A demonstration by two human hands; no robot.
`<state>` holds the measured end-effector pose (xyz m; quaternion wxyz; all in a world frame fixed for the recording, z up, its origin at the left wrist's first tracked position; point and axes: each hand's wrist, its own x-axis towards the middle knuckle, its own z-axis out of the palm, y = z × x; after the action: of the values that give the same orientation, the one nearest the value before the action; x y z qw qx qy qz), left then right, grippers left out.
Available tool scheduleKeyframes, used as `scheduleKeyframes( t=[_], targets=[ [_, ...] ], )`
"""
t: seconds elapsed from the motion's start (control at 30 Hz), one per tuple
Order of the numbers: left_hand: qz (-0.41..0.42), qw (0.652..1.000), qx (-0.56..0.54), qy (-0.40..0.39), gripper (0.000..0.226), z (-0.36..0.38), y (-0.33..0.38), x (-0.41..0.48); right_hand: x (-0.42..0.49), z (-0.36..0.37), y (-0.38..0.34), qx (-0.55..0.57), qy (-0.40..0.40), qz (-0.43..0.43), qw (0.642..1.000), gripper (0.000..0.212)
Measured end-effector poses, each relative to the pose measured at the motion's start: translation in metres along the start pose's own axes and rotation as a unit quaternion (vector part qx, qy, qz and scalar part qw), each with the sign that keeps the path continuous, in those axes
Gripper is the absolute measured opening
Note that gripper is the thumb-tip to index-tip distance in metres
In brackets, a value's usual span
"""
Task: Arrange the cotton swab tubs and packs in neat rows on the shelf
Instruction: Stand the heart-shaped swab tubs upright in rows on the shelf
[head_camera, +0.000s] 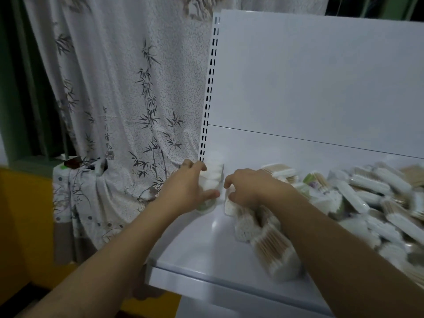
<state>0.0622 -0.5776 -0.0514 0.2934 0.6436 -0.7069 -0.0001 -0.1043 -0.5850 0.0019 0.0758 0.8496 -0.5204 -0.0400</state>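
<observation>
- Our left hand [188,187] curls its fingers and thumb around a round tub [212,177] of cotton swabs. The tub stands upright in this grip, at the far left corner of the shelf [197,255], just beside the slotted post [207,106].
- Our right hand [250,189] is bent over the far end of a flat pack [243,222]. The fingers are curled on it and seem to hold it, though the picture is blurred here.
- The pack lies just to the right of the left grip, with a small gap between it and the tub. Its long axis runs from the right hand's fingers back toward us.
- We judge that the next move turns on this gap: the pack must stand next to the tub, so it goes left and away from us. The right hand is the nearer one.
- The heap of packs [371,203] is well to the right of both grips, not yet sorted.
</observation>
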Motion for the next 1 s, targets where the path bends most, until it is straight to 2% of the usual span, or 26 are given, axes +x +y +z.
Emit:
scheduleKeyframes(
  t=[0.23,0.33,0.47,0.57,0.63,0.73,1.0],
  targets=[
    [0.06,0.998,-0.016,0.033,0.037,0.018,-0.013,-0.001,0.013,0.008,0.001,0.0,-0.034,0.019,0.999,0.03],
    [0.059,0.998,-0.001,0.031,0.042,0.023,-0.011,0.0,0.013,0.008,0.006,-0.002,-0.039,0.014,0.999,0.033],
    [0.054,0.997,0.009,0.054,0.065,0.02,-0.004,0.001,-0.003,-0.009,0.014,0.012,-0.015,0.005,1.0,0.038],
    [0.116,0.989,-0.012,0.09,0.055,0.014,0.013,-0.009,-0.019,-0.019,0.02,0.021,-0.003,0.005,1.0,0.034],
    [0.203,0.978,-0.02,0.037,0.047,0.012,0.028,-0.017,-0.027,-0.02,0.024,0.018,0.009,0.015,1.0,0.032],
    [0.294,0.95,-0.003,-0.102,0.055,0.019,0.044,-0.024,-0.038,-0.016,0.027,0.009,0.021,0.024,0.999,0.029],
    [0.31,0.935,0.032,-0.172,0.047,0.031,0.043,-0.024,-0.056,0.001,0.04,0.038,0.011,0.01,0.999,0.038]
  ],
)
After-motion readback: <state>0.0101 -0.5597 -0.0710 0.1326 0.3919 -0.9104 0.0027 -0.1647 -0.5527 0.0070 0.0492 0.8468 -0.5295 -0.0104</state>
